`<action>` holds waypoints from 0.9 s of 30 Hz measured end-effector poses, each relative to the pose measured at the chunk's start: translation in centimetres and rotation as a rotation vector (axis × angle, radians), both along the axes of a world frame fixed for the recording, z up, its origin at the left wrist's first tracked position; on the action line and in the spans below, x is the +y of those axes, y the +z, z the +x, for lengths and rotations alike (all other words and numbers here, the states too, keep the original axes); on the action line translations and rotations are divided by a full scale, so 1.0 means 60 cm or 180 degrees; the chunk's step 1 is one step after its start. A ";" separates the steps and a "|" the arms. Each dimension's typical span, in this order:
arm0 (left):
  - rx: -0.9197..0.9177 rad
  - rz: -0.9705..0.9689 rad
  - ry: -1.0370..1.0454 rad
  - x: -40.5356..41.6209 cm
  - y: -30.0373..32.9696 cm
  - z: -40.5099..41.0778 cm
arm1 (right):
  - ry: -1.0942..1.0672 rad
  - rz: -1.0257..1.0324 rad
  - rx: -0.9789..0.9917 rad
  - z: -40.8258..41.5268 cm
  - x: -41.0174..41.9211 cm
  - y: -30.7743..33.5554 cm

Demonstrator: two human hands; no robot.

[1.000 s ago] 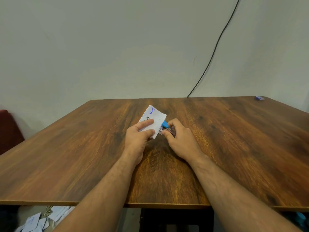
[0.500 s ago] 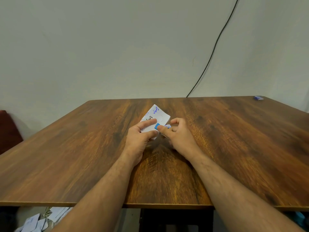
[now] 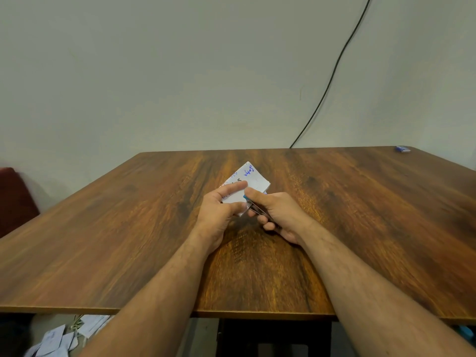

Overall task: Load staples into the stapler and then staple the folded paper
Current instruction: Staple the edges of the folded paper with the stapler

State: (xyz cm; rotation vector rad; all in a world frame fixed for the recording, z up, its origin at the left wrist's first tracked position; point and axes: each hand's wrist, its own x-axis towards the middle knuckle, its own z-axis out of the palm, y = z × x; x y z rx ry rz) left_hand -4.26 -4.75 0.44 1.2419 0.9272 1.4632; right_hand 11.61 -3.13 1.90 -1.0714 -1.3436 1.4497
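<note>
A folded white paper (image 3: 253, 177) with blue handwriting is pinched by my left hand (image 3: 221, 210), thumb underneath and fingers on top, just above the wooden table (image 3: 128, 228). My right hand (image 3: 275, 215) grips a small stapler (image 3: 253, 206) with a blue tip and metal body. The stapler's front sits over the paper's near right edge, with my right thumb pressing on its top. Most of the stapler is hidden inside my fingers.
A small blue box (image 3: 402, 149) lies at the table's far right corner. A black cable (image 3: 332, 78) runs down the wall behind the table. Loose papers (image 3: 59, 338) lie on the floor at lower left. A dark red seat (image 3: 13, 197) stands at the left edge.
My right hand has slid the stapler leftward from beside the paper onto its near right edge. The paper has tilted slightly in my left hand.
</note>
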 end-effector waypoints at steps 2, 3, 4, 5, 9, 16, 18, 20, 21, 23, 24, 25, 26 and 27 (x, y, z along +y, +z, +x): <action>-0.0057 0.0011 -0.0042 0.000 0.000 0.000 | -0.0049 0.0052 -0.0021 -0.003 0.000 -0.001; -0.0067 0.0026 -0.0054 0.001 -0.001 0.000 | -0.0074 0.0079 -0.0019 -0.004 0.001 -0.002; -0.0047 0.0039 -0.0048 0.001 -0.002 0.000 | -0.0091 0.0100 -0.0008 -0.005 0.001 -0.003; -0.0024 0.0051 -0.0035 0.002 -0.002 -0.001 | -0.0097 0.0108 0.0015 -0.006 0.001 -0.003; -0.0075 0.0051 -0.0065 0.005 -0.005 -0.002 | -0.0116 0.0138 0.0089 -0.009 0.001 -0.005; -0.0108 0.0005 -0.0202 0.011 -0.009 -0.003 | -0.0163 0.0010 0.0023 -0.005 0.000 0.005; -0.0079 0.0003 -0.0233 0.011 -0.010 -0.003 | -0.0130 -0.0046 0.0036 -0.004 0.000 0.007; -0.0064 -0.0011 -0.0251 0.009 -0.010 -0.004 | -0.0176 -0.0014 -0.0063 -0.003 0.000 0.008; -0.0046 -0.0029 -0.0255 0.008 -0.009 -0.003 | -0.0254 0.0054 -0.0222 -0.003 0.001 0.008; 0.0028 -0.0065 -0.0270 0.003 -0.006 -0.002 | -0.0436 0.0200 -0.0597 -0.001 0.005 0.006; 0.0060 -0.0073 -0.0287 0.001 -0.005 -0.001 | -0.0502 0.0244 -0.0745 0.000 0.006 0.005; 0.0077 -0.0075 -0.0306 0.000 -0.004 0.000 | -0.0536 0.0274 -0.0832 0.001 0.008 0.004; 0.0069 -0.0077 -0.0315 -0.002 -0.002 0.000 | -0.0531 0.0300 -0.0850 0.002 0.008 0.003; 0.0035 -0.0085 -0.0313 -0.003 -0.001 0.000 | -0.0482 0.0328 -0.0807 0.003 0.007 0.003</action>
